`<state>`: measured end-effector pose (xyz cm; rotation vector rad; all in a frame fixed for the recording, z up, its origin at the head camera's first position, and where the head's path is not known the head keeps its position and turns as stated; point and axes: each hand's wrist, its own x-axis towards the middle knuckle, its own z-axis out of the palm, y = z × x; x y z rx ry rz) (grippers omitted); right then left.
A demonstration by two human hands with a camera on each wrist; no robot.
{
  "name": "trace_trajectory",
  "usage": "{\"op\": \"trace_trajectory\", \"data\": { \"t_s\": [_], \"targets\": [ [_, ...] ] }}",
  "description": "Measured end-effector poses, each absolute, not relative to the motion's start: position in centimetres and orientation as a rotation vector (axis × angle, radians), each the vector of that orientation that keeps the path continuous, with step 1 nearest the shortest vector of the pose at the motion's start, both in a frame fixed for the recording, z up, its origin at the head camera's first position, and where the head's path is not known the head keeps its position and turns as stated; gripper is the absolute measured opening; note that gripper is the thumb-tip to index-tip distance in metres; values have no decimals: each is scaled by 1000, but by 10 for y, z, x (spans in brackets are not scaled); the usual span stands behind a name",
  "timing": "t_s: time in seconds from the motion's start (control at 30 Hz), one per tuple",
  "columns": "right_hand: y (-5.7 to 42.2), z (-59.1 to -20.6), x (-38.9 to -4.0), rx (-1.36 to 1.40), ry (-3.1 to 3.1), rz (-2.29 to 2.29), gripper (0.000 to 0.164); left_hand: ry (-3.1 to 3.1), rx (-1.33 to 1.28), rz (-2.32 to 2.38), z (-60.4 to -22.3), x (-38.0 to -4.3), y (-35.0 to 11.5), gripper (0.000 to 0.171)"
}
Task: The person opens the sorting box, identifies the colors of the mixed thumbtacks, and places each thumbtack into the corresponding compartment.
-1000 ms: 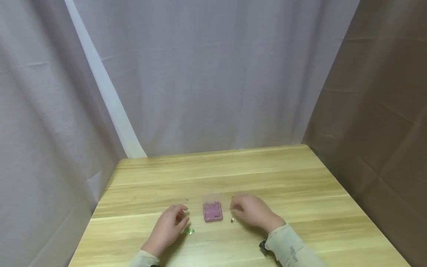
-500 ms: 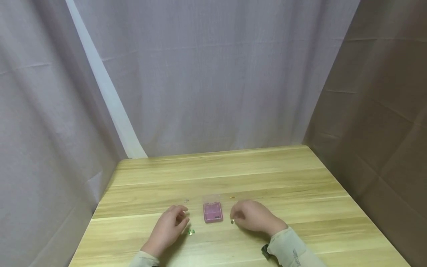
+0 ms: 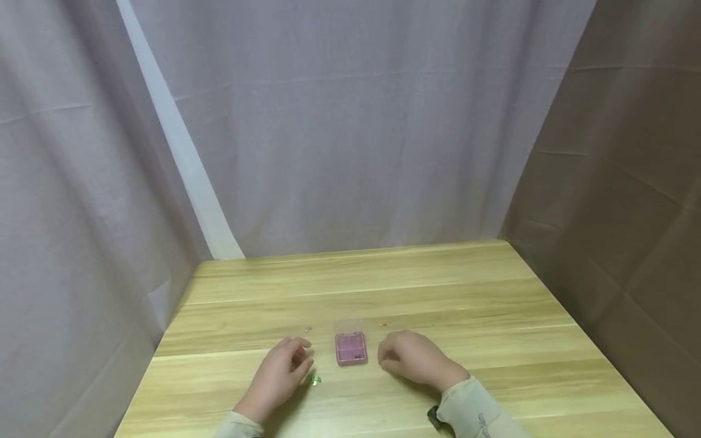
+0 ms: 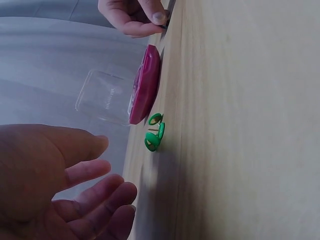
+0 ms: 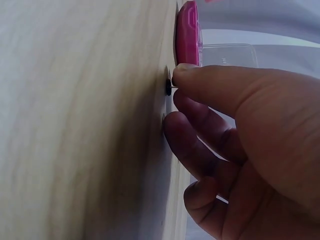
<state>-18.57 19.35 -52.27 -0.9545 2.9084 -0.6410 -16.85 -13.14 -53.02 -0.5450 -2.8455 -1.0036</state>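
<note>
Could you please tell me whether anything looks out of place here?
Some green round-headed thumbtacks lie loose on the pale wood-grain table, outside the open pink plastic box, so they look spilled; I see no damage.

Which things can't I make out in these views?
Head: the dark tack, hidden by the right hand.
Head: dark bits inside the pink box, too small to count.
Head: orange bits, too small to identify.
Left wrist: the rest of the right hand, cut off by the top edge.
</note>
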Motion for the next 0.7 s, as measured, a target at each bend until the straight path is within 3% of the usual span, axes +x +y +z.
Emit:
{"op": "trace_trajectory", "data": {
  "t_s": [0.27,0.7],
  "targets": [
    [193,-521,-185,-912,2916,-649,9,-2847,-544,-1003,-531,-168,-131,34],
    [177,-518,-191,-898,3013,-601,5,-2842,-543,-1003,-533,-168,-130,34]
  ]
}}
